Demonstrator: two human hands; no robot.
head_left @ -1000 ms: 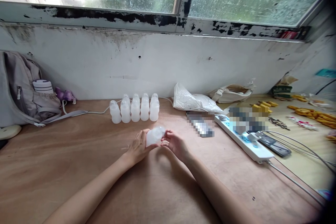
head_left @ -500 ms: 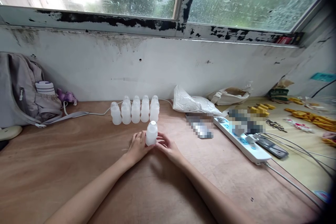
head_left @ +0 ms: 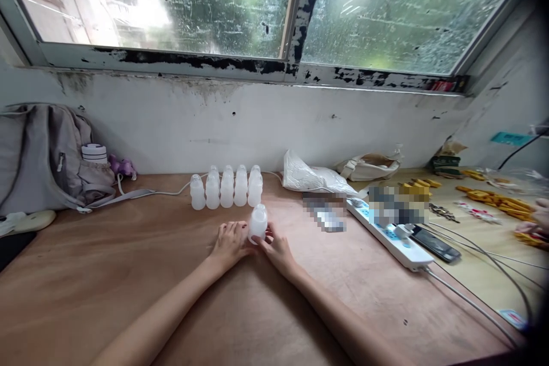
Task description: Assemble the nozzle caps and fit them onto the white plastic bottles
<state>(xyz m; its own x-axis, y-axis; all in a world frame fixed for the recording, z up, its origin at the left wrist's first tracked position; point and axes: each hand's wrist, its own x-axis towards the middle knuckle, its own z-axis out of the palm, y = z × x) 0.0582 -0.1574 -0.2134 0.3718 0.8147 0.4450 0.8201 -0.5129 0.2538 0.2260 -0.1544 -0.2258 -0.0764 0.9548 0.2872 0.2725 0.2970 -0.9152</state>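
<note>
A small translucent white bottle (head_left: 258,222) stands upright on the wooden table (head_left: 128,274), just in front of the right end of the row. My left hand (head_left: 229,245) rests on the table at its left, fingers stretched toward its base. At its right, my right hand (head_left: 274,247) touches the bottle's lower side with curled fingertips. Behind it, several identical bottles (head_left: 226,187) stand in a tight row near the wall.
A grey backpack (head_left: 47,154) with a cup in its pocket leans at the left. A white plastic bag (head_left: 311,174), a cloth bag (head_left: 371,166), a white power strip (head_left: 386,234) with cables and a phone (head_left: 433,243) lie at the right. Yellow parts (head_left: 493,197) lie far right, by another person's hand (head_left: 541,214).
The bottle went from tilted in both hands above the table to upright on the table. The view has tilted upward, showing more window.
</note>
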